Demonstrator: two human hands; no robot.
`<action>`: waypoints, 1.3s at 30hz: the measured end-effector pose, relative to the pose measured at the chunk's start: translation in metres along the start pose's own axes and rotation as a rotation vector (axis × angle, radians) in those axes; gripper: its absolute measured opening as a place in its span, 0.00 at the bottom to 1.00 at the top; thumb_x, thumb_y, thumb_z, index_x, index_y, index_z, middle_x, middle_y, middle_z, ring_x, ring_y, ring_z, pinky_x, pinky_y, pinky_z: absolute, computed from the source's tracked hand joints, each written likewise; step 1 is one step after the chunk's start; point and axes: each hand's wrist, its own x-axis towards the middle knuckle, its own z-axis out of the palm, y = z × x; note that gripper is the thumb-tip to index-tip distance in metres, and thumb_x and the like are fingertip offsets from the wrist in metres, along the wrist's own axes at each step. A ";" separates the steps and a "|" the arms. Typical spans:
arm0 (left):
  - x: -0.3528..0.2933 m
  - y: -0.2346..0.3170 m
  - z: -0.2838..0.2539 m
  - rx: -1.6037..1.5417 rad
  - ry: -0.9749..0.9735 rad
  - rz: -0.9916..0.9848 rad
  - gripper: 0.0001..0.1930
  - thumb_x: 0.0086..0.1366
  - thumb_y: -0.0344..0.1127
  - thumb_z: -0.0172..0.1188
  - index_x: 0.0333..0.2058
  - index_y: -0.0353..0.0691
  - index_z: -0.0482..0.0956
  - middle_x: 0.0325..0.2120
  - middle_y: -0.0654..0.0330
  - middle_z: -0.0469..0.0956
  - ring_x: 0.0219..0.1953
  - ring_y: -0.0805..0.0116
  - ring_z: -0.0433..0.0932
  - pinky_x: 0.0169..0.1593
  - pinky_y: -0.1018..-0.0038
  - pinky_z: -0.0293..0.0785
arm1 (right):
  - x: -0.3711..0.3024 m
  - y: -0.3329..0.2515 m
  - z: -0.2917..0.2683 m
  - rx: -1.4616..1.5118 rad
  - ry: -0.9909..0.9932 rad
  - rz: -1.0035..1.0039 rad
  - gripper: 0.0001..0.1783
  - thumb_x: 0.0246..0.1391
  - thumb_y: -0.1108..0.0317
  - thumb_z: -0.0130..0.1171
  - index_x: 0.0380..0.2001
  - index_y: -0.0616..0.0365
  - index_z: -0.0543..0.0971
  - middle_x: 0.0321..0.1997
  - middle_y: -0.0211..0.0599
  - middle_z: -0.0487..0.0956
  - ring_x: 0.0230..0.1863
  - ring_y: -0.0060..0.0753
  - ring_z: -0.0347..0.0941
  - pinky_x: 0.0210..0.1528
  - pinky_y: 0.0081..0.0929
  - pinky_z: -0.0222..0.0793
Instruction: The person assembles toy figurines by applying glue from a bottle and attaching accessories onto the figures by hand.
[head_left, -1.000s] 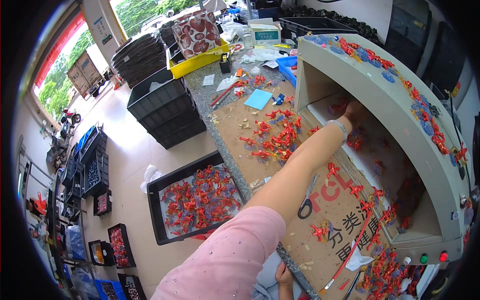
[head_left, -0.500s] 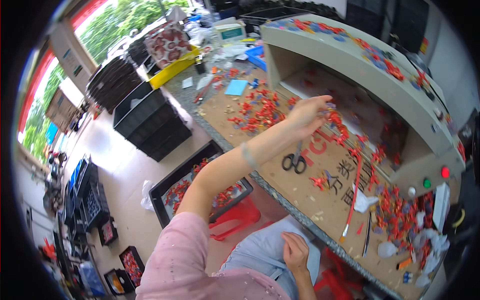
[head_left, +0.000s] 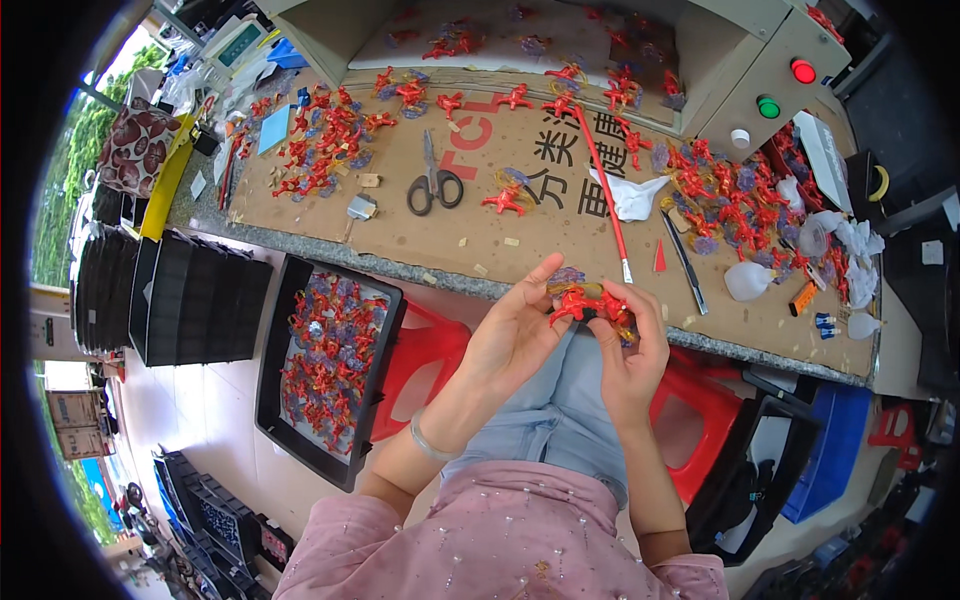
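Both my hands are raised above my lap, just off the table's front edge. Between them is a small red plastic figure (head_left: 574, 303) with clear yellow and purple parts. My left hand (head_left: 515, 335) grips it from the left, palm partly turned up. My right hand (head_left: 632, 345) pinches red pieces at the right side with thumb and fingers. Fingers hide part of what is held, so I cannot tell whether it is one figure or two. Straight ahead on the cardboard lie black-handled scissors (head_left: 433, 180) and a single red figure (head_left: 506, 198).
A grey machine (head_left: 745, 95) with a wide opening stands at the back, figures inside it. Figure piles (head_left: 325, 140) lie left and right (head_left: 735, 205). A red-handled brush (head_left: 603, 180), white tissue (head_left: 632, 196) and dark pen (head_left: 684, 262) lie between. A black tray (head_left: 262, 400) holds more figures.
My left hand has come back from the machine's opening to above my lap. My right hand has risen from my lap and joined it on the figure. The view has swung right and down.
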 end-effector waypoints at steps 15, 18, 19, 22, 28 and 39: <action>-0.025 0.041 0.009 -0.171 0.002 0.227 0.30 0.62 0.22 0.48 0.64 0.38 0.55 0.54 0.44 0.64 0.55 0.51 0.64 0.55 0.71 0.70 | 0.239 0.007 0.050 0.983 0.372 0.420 0.20 0.57 0.72 0.51 0.52 0.71 0.70 0.52 0.39 0.74 0.55 0.32 0.68 0.61 0.35 0.60; -0.028 0.038 0.002 -0.124 -0.021 0.186 0.30 0.64 0.24 0.49 0.64 0.36 0.53 0.55 0.45 0.63 0.56 0.52 0.64 0.53 0.73 0.71 | 0.171 -0.007 0.044 0.696 0.142 0.185 0.19 0.57 0.70 0.55 0.50 0.69 0.74 0.55 0.43 0.74 0.56 0.34 0.68 0.62 0.32 0.57; -0.027 0.035 0.001 -0.132 -0.015 0.185 0.30 0.64 0.24 0.49 0.64 0.36 0.53 0.55 0.45 0.63 0.56 0.52 0.64 0.53 0.73 0.71 | 0.143 -0.015 0.035 0.644 -0.004 0.174 0.17 0.57 0.70 0.55 0.49 0.67 0.75 0.53 0.42 0.75 0.55 0.33 0.69 0.60 0.30 0.60; -0.020 0.021 0.000 -0.115 -0.113 0.082 0.27 0.66 0.27 0.49 0.63 0.34 0.55 0.53 0.49 0.65 0.54 0.58 0.66 0.50 0.75 0.72 | 0.077 -0.027 0.010 0.136 -0.297 -0.161 0.12 0.55 0.74 0.57 0.43 0.64 0.78 0.48 0.41 0.78 0.50 0.29 0.72 0.52 0.28 0.66; -0.014 -0.018 0.008 0.389 -0.151 -0.029 0.19 0.70 0.32 0.46 0.57 0.30 0.64 0.45 0.56 0.74 0.42 0.72 0.75 0.45 0.78 0.73 | 0.021 -0.022 -0.028 0.127 -0.109 0.194 0.11 0.50 0.78 0.62 0.39 0.64 0.81 0.38 0.39 0.80 0.38 0.23 0.75 0.39 0.21 0.70; -0.019 -0.034 0.011 0.687 -0.114 0.015 0.08 0.62 0.22 0.56 0.41 0.31 0.70 0.40 0.57 0.74 0.38 0.72 0.79 0.39 0.76 0.78 | -0.005 -0.005 -0.042 0.359 -0.058 0.409 0.11 0.51 0.77 0.62 0.40 0.66 0.81 0.36 0.35 0.79 0.37 0.21 0.75 0.38 0.15 0.69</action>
